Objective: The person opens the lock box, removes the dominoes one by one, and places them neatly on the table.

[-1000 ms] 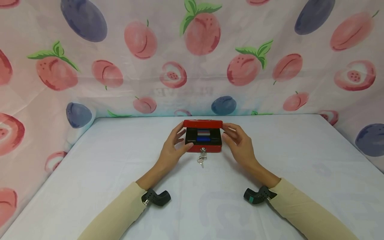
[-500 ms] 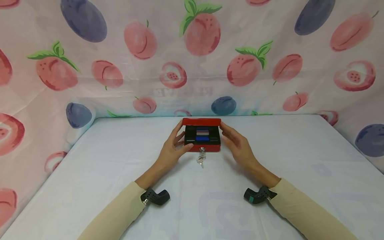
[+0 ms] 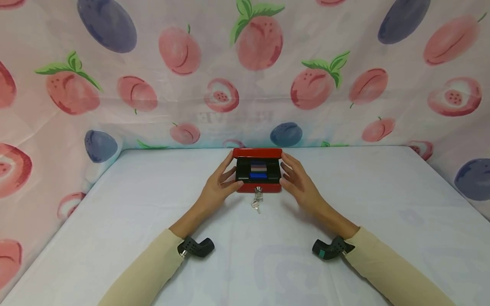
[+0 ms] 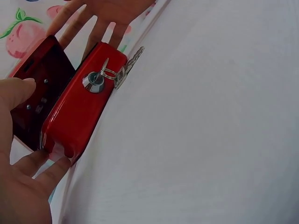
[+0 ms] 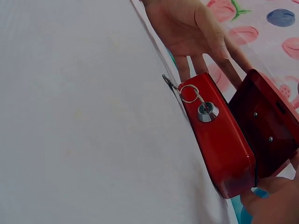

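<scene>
A small red cash box (image 3: 272, 188) stands on the white-covered table with its lid (image 3: 257, 153) raised and tilted back. Inside is a black tray (image 3: 273, 169) with a blue piece (image 3: 258, 175) and paler striped pieces behind it. A key sits in the silver lock (image 4: 93, 82) on the front, and another key (image 3: 255, 207) hangs from its ring. At the left side my left hand (image 3: 215, 187) touches the box and lid with extended fingers, thumb by the front corner. Opposite it, the extended fingers of my right hand (image 3: 304, 187) rest along the right side and lid edge.
White cloth (image 3: 245, 263) covers the table around and in front of the box. A fruit-patterned curtain (image 3: 252, 93) rises just behind the table's back edge. Dark wrist devices (image 3: 197, 247) sit at the sleeve cuffs.
The lid has tilted further back, its top edge rising slightly. The box shifted a little left early on. My right thumb has come to the front right corner of the box.
</scene>
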{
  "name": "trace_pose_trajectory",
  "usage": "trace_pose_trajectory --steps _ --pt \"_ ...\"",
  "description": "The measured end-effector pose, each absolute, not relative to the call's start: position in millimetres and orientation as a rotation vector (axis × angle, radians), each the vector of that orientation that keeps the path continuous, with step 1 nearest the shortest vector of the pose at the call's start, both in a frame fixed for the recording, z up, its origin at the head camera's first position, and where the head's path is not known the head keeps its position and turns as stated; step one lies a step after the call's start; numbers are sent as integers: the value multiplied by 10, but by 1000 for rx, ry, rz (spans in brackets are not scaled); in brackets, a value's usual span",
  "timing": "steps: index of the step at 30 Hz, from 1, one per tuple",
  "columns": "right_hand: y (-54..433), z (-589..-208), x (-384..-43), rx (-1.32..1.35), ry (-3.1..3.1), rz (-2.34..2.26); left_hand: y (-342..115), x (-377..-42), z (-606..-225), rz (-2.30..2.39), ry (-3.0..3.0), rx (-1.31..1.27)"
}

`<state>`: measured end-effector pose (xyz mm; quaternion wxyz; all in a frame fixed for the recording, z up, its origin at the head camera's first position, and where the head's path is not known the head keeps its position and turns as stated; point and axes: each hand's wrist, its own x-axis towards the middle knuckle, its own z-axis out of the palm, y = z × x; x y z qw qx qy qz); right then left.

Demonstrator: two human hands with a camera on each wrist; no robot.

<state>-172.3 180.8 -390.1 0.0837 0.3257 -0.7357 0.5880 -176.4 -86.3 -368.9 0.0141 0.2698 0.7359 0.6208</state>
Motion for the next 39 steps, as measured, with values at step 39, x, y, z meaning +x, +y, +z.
trace_pose_trajectory --steps 39 --pt "1694 -3607 -1522 798 -2338 1575 -871 -1682 -3538 1928 2572 739"
